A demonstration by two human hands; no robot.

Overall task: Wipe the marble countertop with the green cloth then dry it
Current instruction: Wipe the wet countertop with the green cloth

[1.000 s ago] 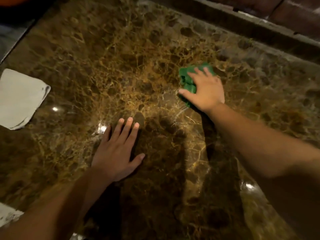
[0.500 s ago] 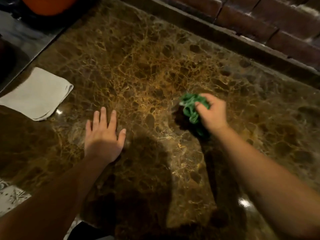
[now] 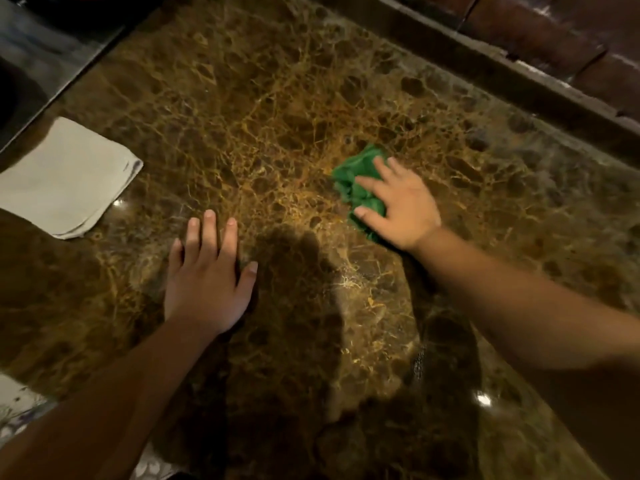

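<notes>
The brown marble countertop with gold veins fills most of the view. A crumpled green cloth lies on it right of centre. My right hand presses flat on the cloth, fingers spread over it and covering its right part. My left hand rests flat on the bare marble to the left, fingers apart, holding nothing. A folded white cloth lies on the counter at the left edge, apart from both hands.
A raised dark ledge and brick wall run along the far side. A dark glossy surface borders the counter at the upper left. Patterned floor shows past the near left corner.
My right hand had bunched the green cloth in a fist; now it lies flat on the cloth again, pressed to the marble. My left hand has stayed flat on the counter.
</notes>
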